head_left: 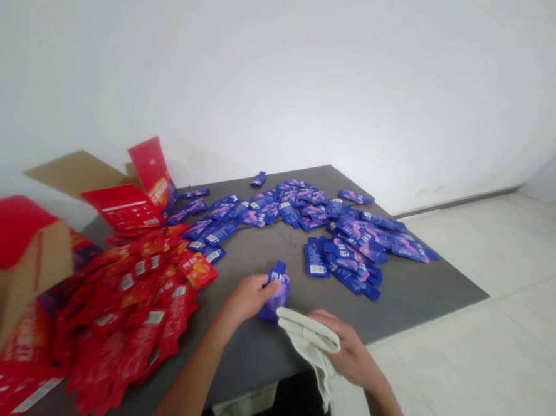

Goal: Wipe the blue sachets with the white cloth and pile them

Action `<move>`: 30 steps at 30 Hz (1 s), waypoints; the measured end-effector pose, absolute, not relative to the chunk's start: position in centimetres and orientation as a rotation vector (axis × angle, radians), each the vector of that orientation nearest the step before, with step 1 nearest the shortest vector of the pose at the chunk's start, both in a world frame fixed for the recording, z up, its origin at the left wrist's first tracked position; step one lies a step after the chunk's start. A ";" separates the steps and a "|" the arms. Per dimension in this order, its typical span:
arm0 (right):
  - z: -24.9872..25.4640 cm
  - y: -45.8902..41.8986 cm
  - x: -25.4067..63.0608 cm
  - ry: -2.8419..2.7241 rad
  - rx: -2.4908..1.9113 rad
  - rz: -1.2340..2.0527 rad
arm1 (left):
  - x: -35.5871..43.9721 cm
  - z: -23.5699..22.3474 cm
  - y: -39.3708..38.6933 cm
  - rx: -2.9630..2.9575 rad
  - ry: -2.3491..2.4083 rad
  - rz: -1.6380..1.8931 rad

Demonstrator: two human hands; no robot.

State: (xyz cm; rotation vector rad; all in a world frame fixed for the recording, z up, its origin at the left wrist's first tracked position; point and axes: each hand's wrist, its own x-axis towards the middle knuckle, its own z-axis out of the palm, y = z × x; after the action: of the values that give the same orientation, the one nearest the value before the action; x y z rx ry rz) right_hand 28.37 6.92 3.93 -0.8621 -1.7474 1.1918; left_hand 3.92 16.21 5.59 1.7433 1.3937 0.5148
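Left hand (pixel 248 299) closed around a blue sachet (pixel 279 289), fingers wrapped over the upper part, lower end of the sachet poking out just beside a folded off-white cloth (pixel 306 337). Right hand (pixel 349 349) gripping that cloth, fingers curled over the fold, a loose tail of it hanging past the near edge of a dark gray table (pixel 263 353). Best here: a firm but light hold on the sachet, fingers spread, cloth kept folded, pressure even, no creasing or tearing of the thin pouch.

Blue sachets (pixel 356 247) in a loose spread across the far and right parts of the table; red sachets (pixel 124 318) heaped at the left, near a cardboard carton (pixel 41 272) and a carton with red flaps (pixel 151 178). On the blue sachets, large white characters, apparently Chinese, and small white barcode patches; on the red ones, white label patches too. Exact wording too small and blurred to read, brand included, and the same for the print on the red flaps.
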 end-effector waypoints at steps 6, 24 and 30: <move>4.2 6.8 28.6 -1.743 -0.798 1.267 | 11.0 5.6 21.1 1.710 1.346 0.715; 3.4 7.3 29.0 -1.705 -0.721 1.421 | 12.8 3.5 19.1 1.999 1.520 0.707; 3.6 7.5 29.3 -1.796 -0.645 1.508 | 12.7 2.2 16.2 2.064 1.464 0.743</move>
State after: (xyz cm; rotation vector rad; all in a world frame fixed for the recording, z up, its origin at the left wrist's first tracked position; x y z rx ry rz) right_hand 29.32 7.49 3.56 -0.6451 -1.7955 1.5078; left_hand 12.66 16.24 2.18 2.0636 1.4636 0.7430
